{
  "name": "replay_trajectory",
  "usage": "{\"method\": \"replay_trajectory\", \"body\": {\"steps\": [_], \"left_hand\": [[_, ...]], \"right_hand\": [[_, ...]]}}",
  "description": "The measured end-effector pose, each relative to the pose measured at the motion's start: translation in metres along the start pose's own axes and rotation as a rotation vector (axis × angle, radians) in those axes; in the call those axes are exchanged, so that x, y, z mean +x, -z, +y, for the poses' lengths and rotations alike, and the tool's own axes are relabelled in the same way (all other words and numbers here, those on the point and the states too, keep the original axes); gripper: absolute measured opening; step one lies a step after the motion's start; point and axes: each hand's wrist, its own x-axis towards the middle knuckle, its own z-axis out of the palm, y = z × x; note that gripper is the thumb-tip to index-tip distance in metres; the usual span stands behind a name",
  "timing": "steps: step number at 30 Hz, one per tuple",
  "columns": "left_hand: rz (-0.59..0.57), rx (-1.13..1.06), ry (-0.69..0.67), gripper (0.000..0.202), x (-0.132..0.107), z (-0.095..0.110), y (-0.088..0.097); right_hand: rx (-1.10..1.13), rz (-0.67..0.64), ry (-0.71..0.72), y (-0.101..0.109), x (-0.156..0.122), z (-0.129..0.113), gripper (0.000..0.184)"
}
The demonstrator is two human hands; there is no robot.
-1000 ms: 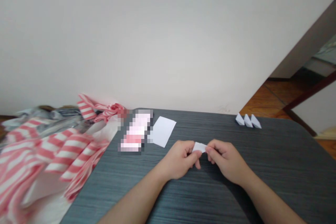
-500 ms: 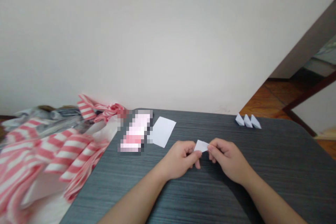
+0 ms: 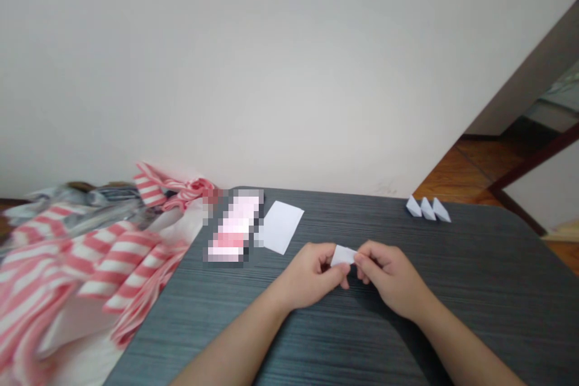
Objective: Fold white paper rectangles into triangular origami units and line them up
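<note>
Between my two hands is a small folded piece of white paper [image 3: 343, 255], held just above the dark table. My left hand [image 3: 319, 274] is closed, its thumb and fingers pinching the paper's left and lower side. My right hand [image 3: 384, 274] is closed too, with thumb and forefinger gripping the right end. The fingers cover parts of the paper's edges, so its full shape is hidden. Flat white sheets of paper [image 3: 281, 227] lie beyond my left hand. Three folded white paper pieces with pointed tops [image 3: 427, 209] stand in a row at the far right.
The dark wood-grain table [image 3: 289, 338] meets a pale wall [image 3: 289, 72] at its far edge. A blurred-out pinkish rectangular object [image 3: 235, 226] lies left of the sheets. Red-and-white striped cloth [image 3: 104, 259] is heaped beyond the table's left edge.
My right hand has shifted slightly left, closer to my left hand. The paper between them has tilted and shows a flatter, narrower face.
</note>
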Motion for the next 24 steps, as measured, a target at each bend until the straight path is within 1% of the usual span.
{"method": "replay_trajectory", "body": {"steps": [6,9,12,17,20,24], "left_hand": [[0.017,0.072,0.009,0.024,-0.0009,0.0026,0.0016],[0.028,0.087,0.021,0.024,-0.0016,0.0045,0.0029],[0.04,0.086,0.032,0.023,-0.0017,0.0044,0.0029],[0.035,0.057,0.028,0.019,-0.0008,0.0011,0.0009],[0.038,0.044,0.018,0.019,-0.0007,0.0004,-0.0001],[0.041,0.033,0.044,0.022,-0.0014,0.0005,-0.0005]], "right_hand": [[-0.015,-0.023,-0.013,-0.0039,0.0026,-0.0019,0.028],[0.005,-0.036,-0.011,-0.0043,0.0034,0.0024,0.023],[0.025,-0.02,-0.016,-0.0038,0.0027,0.0065,0.018],[0.023,-0.015,-0.024,-0.0009,0.0005,0.0043,0.021],[0.021,-0.033,-0.014,-0.0002,0.0004,0.0007,0.02],[0.045,-0.057,-0.024,-0.0018,0.0013,-0.0004,0.02]]}}
